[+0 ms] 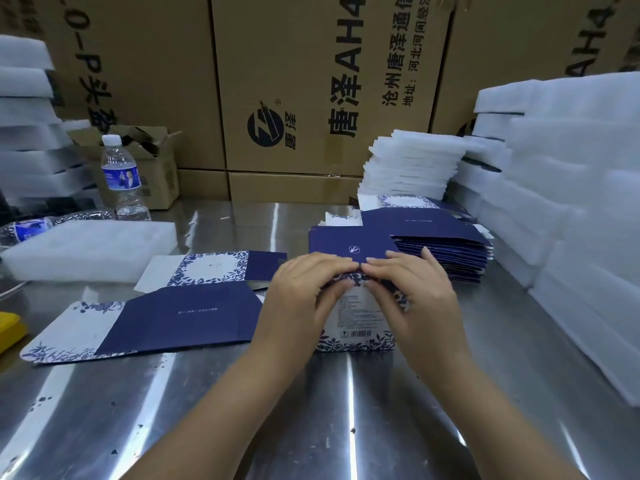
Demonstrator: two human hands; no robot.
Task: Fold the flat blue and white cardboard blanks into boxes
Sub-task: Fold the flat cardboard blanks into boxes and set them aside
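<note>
**Both hands on a half-made box**

In the middle of the shiny metal table, standing up: a half-made box, blue and white, with leaf patterns and small print on the near side; topped by a dark blue flap with a small white mark, tilted up and back.

Gripped at the top edge by the left hand and the right hand; with fingers of both curled over that edge and clamped on the card; with fingertips touching in the middle, just where the flap bends.

To the left of the box, lying flat: a flat blank, partly under the left wrist; just behind it, a second flat blank. To the right and behind the box: a stack of flat blanks, mostly dark blue, fanned out a little.

Farther left: a white foam pad lying flat, with a water bottle standing behind it; at the left edge, a yellow thing, too cut off to tell what.

Behind the stack and along the right side: tall piles of white foam sheets; at the very back, big brown cartons with black print.
</note>
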